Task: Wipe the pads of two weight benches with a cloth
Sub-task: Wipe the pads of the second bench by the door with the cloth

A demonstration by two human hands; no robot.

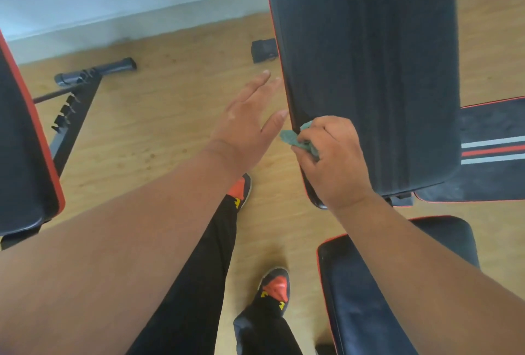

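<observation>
Now, at the far left stands one bench pad (20,139); the left hand (244,124) hovers with fingers straight, holding nothing. Beside it, the right hand (332,156) grasps a green cloth (295,140) against the left edge of the second bench pad (369,70).

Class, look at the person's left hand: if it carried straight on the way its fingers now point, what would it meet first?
Most likely the left edge of the long back pad. The left hand is open, its fingertips angled up and right, close beside that edge. Depth is unclear, so it might pass just alongside.
</observation>
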